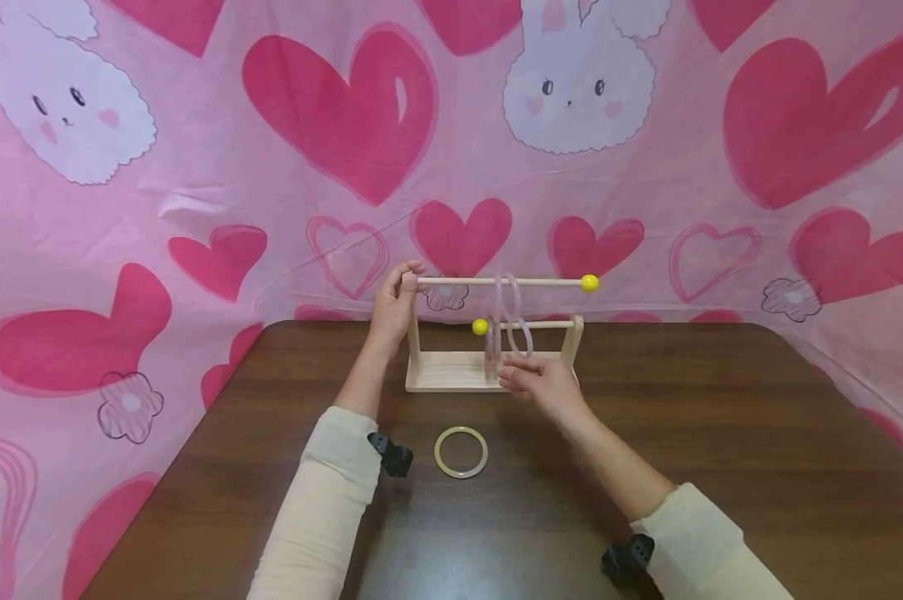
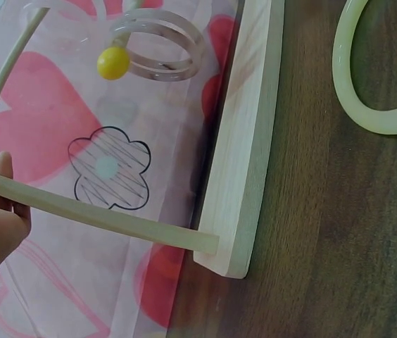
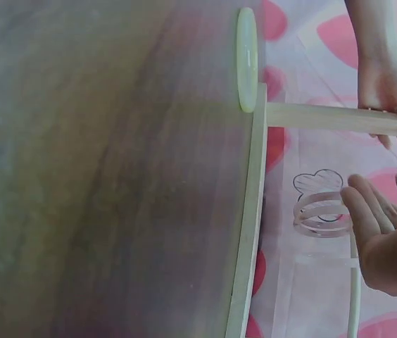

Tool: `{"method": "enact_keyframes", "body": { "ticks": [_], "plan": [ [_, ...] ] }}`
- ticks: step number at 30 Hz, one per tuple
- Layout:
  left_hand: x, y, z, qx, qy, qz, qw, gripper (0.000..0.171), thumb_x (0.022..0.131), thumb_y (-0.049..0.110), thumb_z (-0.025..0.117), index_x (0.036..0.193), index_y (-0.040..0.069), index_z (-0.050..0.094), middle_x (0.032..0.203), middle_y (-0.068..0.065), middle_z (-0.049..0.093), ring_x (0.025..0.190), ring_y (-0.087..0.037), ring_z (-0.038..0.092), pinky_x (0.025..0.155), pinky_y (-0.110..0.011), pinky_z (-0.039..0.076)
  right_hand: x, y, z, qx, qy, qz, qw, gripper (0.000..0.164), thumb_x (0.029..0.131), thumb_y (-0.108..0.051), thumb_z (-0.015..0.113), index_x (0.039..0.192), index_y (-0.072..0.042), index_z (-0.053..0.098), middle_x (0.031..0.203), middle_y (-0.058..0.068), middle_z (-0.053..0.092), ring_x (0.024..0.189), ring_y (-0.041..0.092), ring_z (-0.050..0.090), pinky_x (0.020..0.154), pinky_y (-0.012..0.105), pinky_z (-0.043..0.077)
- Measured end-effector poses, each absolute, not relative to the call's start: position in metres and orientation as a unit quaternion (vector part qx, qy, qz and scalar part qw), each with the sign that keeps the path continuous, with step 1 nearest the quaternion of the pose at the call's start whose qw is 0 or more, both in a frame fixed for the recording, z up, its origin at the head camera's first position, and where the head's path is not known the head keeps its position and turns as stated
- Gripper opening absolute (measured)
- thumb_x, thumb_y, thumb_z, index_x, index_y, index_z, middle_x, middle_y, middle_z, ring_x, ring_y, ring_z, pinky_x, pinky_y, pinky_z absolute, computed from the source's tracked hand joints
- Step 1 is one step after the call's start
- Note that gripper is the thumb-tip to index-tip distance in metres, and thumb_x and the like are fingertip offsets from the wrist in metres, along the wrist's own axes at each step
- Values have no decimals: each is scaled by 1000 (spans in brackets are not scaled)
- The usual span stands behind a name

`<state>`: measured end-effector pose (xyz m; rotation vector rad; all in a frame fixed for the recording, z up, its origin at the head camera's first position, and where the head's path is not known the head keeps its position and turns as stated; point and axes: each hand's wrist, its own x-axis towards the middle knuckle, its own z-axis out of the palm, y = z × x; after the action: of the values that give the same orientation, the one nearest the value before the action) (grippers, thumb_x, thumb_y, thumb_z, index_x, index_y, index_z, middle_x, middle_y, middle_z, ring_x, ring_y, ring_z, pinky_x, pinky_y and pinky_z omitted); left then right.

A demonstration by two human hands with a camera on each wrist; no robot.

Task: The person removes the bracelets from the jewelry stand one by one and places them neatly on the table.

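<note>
A light wooden bangle stand (image 1: 451,382) stands on the table, with two horizontal rods tipped by yellow balls. My left hand (image 1: 391,315) grips the top of its left post, thumb in front and fingers behind. Translucent pale pink bangles (image 2: 160,76) hang on the lower rod, and others hang from the upper rod (image 1: 549,282). In the head view my right hand (image 1: 545,386) is just in front of these bangles. Its fingers look loosely extended in the right wrist view, thumb apart, with nothing visibly held. Whether the fingertips touch a bangle is unclear.
A pale yellow bangle (image 1: 461,475) lies flat on the dark wooden table (image 1: 721,433), in front of the stand. Behind the table hangs a pink cloth (image 1: 451,175) printed with hearts and rabbits. Each wrist carries a small black camera (image 1: 393,458).
</note>
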<state>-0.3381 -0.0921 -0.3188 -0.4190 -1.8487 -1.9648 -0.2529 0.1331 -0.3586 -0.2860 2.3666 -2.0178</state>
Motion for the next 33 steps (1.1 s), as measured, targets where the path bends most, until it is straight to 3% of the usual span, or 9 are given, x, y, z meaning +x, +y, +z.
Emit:
{"method": "enact_keyframes", "body": {
  "ticks": [5, 14, 24, 33],
  "plan": [
    [-338, -92, -319, -151, -661, -706, 204, 29, 97, 13, 45, 120, -4, 52, 119, -20, 55, 101, -38, 54, 92, -32, 38, -255, 134, -351, -77, 743, -665, -11, 33, 90, -4, 56, 116, 17, 54, 107, 27, 60, 88, 21, 66, 77, 35, 51],
    [-338, -93, -319, -150, -670, -698, 204, 30, 97, 15, 45, 120, -3, 52, 119, -18, 56, 86, -6, 57, 92, -32, 38, -261, 142, -347, -66, 732, -678, -23, 35, 91, -5, 56, 118, 18, 51, 107, 29, 60, 88, 19, 66, 77, 36, 50],
    [-341, -93, -321, -153, -669, -697, 209, 30, 96, 14, 46, 119, -3, 52, 119, -19, 56, 84, -4, 57, 90, -30, 39, -273, 148, -342, -55, 721, -690, -37, 34, 92, -3, 54, 118, 18, 51, 109, 33, 56, 83, 15, 66, 77, 35, 50],
    [-342, -94, -321, -160, -671, -693, 208, 31, 96, 15, 45, 120, -3, 52, 120, -20, 55, 85, -5, 57, 90, -32, 38, -285, 157, -336, -45, 728, -684, -34, 36, 90, -8, 59, 115, 17, 54, 103, 27, 62, 82, 15, 66, 76, 34, 50]
  ]
}}
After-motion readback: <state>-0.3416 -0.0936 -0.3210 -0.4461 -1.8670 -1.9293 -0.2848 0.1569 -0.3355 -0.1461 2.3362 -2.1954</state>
